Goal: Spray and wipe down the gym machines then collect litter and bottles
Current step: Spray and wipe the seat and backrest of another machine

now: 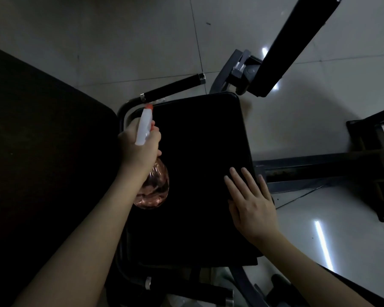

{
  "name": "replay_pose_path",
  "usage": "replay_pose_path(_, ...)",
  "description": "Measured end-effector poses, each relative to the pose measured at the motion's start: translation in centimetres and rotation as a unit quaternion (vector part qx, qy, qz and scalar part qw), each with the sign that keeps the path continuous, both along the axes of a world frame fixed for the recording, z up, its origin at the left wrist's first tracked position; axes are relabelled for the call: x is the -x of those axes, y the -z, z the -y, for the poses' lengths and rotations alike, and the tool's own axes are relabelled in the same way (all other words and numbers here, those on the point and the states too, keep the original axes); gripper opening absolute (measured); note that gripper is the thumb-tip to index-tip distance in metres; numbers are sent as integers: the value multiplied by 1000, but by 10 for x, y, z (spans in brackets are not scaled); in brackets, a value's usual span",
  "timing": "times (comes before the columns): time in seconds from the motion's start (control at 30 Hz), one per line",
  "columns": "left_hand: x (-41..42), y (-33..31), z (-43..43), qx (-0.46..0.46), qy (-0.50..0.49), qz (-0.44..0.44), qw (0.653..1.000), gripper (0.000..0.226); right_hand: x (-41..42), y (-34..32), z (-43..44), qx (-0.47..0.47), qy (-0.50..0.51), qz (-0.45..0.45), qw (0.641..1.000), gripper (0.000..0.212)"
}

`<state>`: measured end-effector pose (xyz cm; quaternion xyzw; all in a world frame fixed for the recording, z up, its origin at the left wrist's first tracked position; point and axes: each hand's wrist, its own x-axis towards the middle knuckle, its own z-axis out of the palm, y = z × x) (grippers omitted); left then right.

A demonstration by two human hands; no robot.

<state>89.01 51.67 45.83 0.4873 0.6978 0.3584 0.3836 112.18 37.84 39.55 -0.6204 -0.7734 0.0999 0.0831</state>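
Note:
A black padded seat [193, 151] of a gym machine fills the middle of the view. My left hand [140, 145] grips the neck of a spray bottle [152, 189] with a clear pinkish body, a white trigger head and an orange nozzle, held over the seat's left side with the nozzle pointing away from me. My right hand [251, 202] lies flat on the seat's right edge, fingers straight and spread. The dim light hides whether a cloth lies under that palm.
A large black back pad [42, 151] stands at the left. A black handle bar [173, 87] juts out beyond the seat. A padded arm [297, 41] rises at the upper right. Dark metal frame rails [330, 165] run along the glossy tiled floor [120, 41] at the right.

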Motion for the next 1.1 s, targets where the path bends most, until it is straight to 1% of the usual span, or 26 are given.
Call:
replay_pose_path(0.03, 2, 2, 2, -2, 8, 8, 1000, 20, 2, -1, -5, 11, -5, 20, 1000, 51)
replay_pose_path(0.13, 7, 5, 7, -8, 7, 22, 1000, 18, 12, -4, -37, 51, 14, 49, 997, 55)
replay_pose_path(0.27, 5, 4, 11, -30, -34, 51, 998, 30, 36, -7, -90, 82, 79, 49, 992, 56)
replay_pose_path(0.33, 4, 3, 13, -36, -43, 51, 997, 33, 48, -8, -111, 89, 109, 47, 989, 57)
replay_pose_path(0.4, 4, 1, 18, -46, -47, 36, 997, 28, 60, -9, -130, 87, 133, 38, 986, 59)
replay_pose_path(0.47, 3, -2, 24, -57, -57, 21, 997, 24, 72, -7, -149, 91, 134, 28, 986, 61)
replay_pose_path(0.57, 0, -6, 33, -83, -58, -1, 995, 24, 85, -4, -171, 87, 64, 38, 993, 61)
replay_pose_path(0.63, 0, -7, 36, -86, -61, 4, 994, 28, 82, -4, -173, 85, -17, 60, 994, 60)
replay_pose_path(0.7, 0, -10, 38, -89, -62, 12, 994, 31, 68, -7, -168, 90, -103, 73, 988, 58)
replay_pose_path(0.77, 1, -9, 41, -79, -58, 5, 995, 24, 47, -9, -165, 106, -166, 82, 977, 57)
replay_pose_path(0.83, 4, -3, 44, -45, -71, 3, 996, 14, 32, -12, -175, 116, -182, 84, 973, 56)
replay_pose_path(0.9, 7, 1, 47, -1, -86, 20, 996, 16, 32, -13, -194, 108, -153, 80, 979, 56)
replay_pose_path(0.97, 8, 4, 48, -28, -81, 42, 995, 22, 48, -11, -221, 102, -96, 70, 988, 55)
replay_pose_path(1.03, 7, 1, 47, -27, -100, 70, 992, 36, 73, -8, -238, 105, -31, 69, 992, 56)
replay_pose_path(1.07, 6, 1, 46, -32, -103, 80, 991, 41, 84, -6, -238, 105, -14, 75, 992, 57)
replay_pose_path(1.1, 5, -1, 45, -36, -103, 86, 990, 44, 93, -4, -234, 98, -17, 77, 992, 58)
